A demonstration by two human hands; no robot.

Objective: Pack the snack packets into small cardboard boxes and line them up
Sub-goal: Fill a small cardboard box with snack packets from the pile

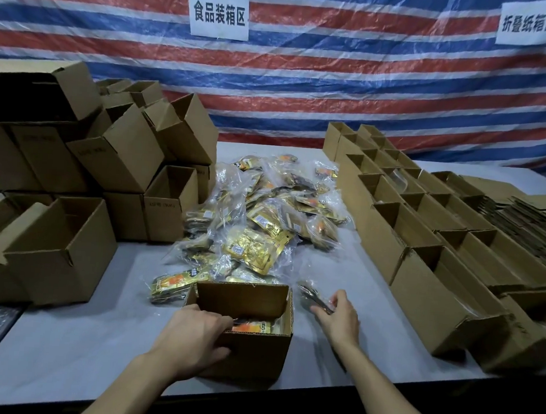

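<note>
Around box (pixel 256 351) rim, curled left hand (pixel 191 335)

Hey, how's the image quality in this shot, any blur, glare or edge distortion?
Head view: wide-angle distortion bows the table; glare glints on the snack packet pile; the right hand and its packet look slightly motion-blurred; the left hand gripping the open box is sharper.

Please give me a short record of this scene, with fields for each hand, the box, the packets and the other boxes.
left hand: grips near-left rim of open box
right hand: pinches loose packet on table, right of the box
open box: orange packet inside
packet pile: middle of table, behind the box
lined-up boxes: rows at right, open
stacked boxes: heap at left
</note>
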